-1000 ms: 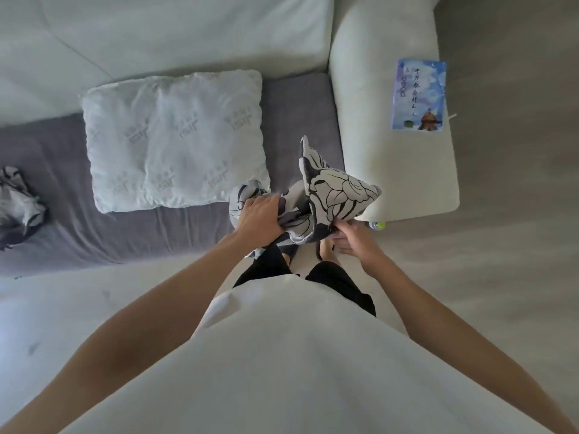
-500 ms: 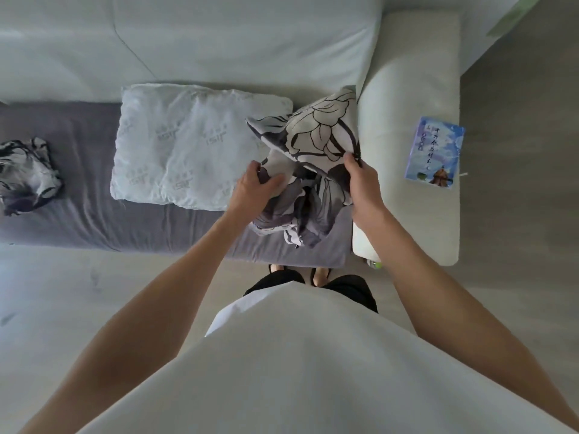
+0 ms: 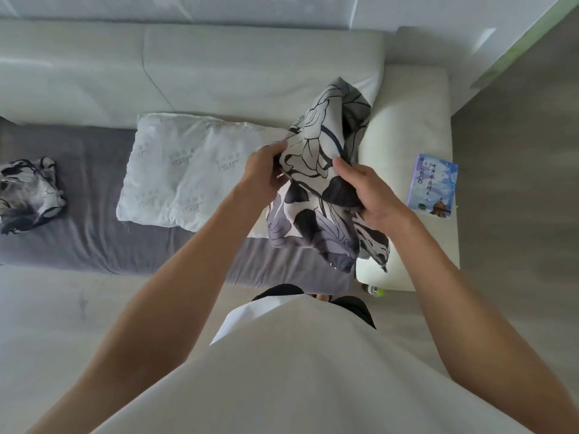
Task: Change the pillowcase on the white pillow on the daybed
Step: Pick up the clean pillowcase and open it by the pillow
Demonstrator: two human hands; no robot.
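A bare white pillow (image 3: 191, 170) with faint grey lettering lies flat on the grey daybed seat (image 3: 94, 242). Just right of it I hold up a bunched floral pillowcase (image 3: 326, 170), white with black and grey flowers. My left hand (image 3: 264, 173) grips its left edge. My right hand (image 3: 366, 195) grips its right side. The cloth hangs down over the seat's front right corner and hides the pillow's right end.
A second crumpled floral cloth (image 3: 28, 192) lies at the seat's far left. A blue book (image 3: 434, 186) rests on the white armrest (image 3: 407, 145) to the right. White back cushions (image 3: 219, 73) stand behind the pillow. A small bottle (image 3: 374, 290) lies on the floor.
Both hands have lifted the floral pillowcase from beside the daybed's front edge up over the seat next to the pillow, and my view has tilted up.
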